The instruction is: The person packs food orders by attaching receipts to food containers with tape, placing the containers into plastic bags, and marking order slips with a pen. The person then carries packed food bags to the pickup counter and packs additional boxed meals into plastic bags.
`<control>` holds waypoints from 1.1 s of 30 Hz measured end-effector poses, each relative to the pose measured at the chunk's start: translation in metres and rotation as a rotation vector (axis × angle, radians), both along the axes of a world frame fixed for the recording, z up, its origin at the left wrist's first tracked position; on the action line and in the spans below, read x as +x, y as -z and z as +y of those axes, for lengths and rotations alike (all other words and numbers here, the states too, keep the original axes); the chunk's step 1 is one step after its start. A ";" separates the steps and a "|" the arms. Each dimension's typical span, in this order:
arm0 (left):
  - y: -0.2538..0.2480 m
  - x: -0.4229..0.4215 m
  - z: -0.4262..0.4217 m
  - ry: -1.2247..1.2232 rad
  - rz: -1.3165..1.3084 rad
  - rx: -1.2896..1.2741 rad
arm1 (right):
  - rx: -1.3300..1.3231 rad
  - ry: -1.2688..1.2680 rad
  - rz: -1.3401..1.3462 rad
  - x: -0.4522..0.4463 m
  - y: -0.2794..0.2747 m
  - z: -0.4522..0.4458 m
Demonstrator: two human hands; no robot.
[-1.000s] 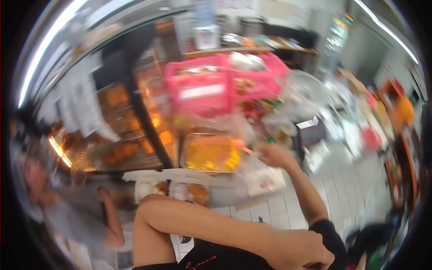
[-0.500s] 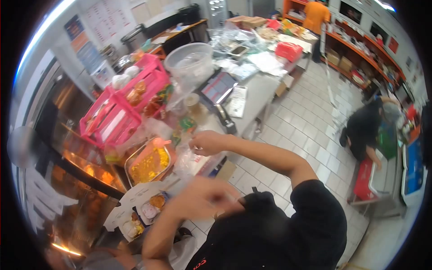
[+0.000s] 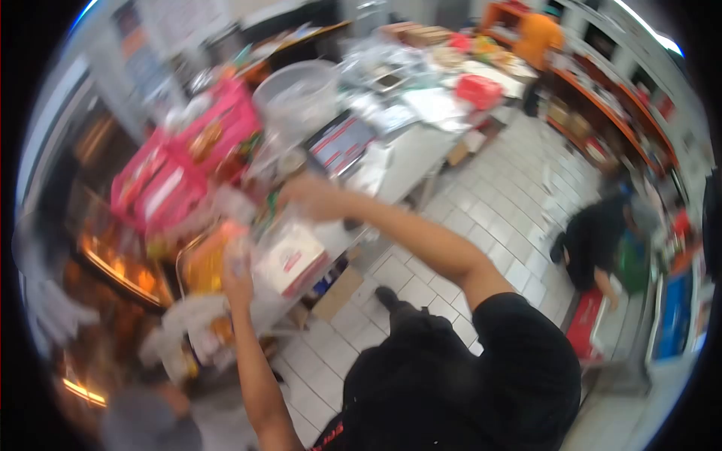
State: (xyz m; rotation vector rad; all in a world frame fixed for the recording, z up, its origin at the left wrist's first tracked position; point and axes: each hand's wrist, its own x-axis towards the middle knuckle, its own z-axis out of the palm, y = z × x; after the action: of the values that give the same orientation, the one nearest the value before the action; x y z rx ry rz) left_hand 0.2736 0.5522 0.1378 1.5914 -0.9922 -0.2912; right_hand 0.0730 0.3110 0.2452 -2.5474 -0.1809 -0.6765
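Bordering one white box (image 3: pixel 295 255), two hands (image 3: pixel 239 274) perhaps hold one clear bag (image 3: pixel 265 252).

A long grey table (image 3: pixel 417 156) runs down the room here, its near end crowded with pink crates (image 3: pixel 242 113), a clear plastic tub (image 3: pixel 295 105), a lit screen (image 3: pixel 340 143) and a white box (image 3: pixel 293 255). Farther along lie white sheets (image 3: pixel 438 109) and a red package (image 3: pixel 480 92).

the left fingers (image 3: pixel 238 261) and right fingers (image 3: pixel 296 194) are blurred, their grip unclear.
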 end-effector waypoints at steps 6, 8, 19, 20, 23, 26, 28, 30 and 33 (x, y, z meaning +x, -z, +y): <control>-0.065 -0.016 -0.008 -0.401 -0.090 0.195 | 0.229 -0.019 0.118 -0.013 -0.017 -0.055; -0.049 -0.019 -0.007 -0.383 -0.012 0.120 | 0.464 -0.107 0.060 -0.023 -0.007 -0.067; -0.029 -0.056 -0.028 -0.161 -0.096 0.402 | 0.406 -0.231 0.243 0.069 0.146 -0.006; -0.026 -0.056 -0.031 -0.161 -0.131 0.418 | 0.509 -0.275 0.246 0.081 0.156 0.006; -0.007 -0.048 -0.027 -0.213 -0.137 0.553 | 0.646 -0.242 0.242 0.069 0.188 0.017; 0.012 -0.048 -0.017 -0.271 -0.089 0.671 | 0.424 -0.182 0.324 0.061 0.150 -0.009; 0.021 -0.049 -0.013 -0.293 -0.061 0.730 | 0.330 -0.214 0.364 0.063 0.138 -0.022; 0.027 -0.049 -0.013 -0.310 -0.042 0.780 | 0.344 -0.320 0.365 0.070 0.139 -0.025; 0.036 -0.046 -0.020 -0.318 -0.024 0.840 | 0.533 -0.449 0.230 0.075 0.127 -0.011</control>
State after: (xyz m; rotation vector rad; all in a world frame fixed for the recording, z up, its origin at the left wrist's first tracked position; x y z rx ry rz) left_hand 0.2272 0.5323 0.1014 2.4822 -0.6334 -0.5067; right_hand 0.1478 0.2997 0.1177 -1.9552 -0.4151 -0.2131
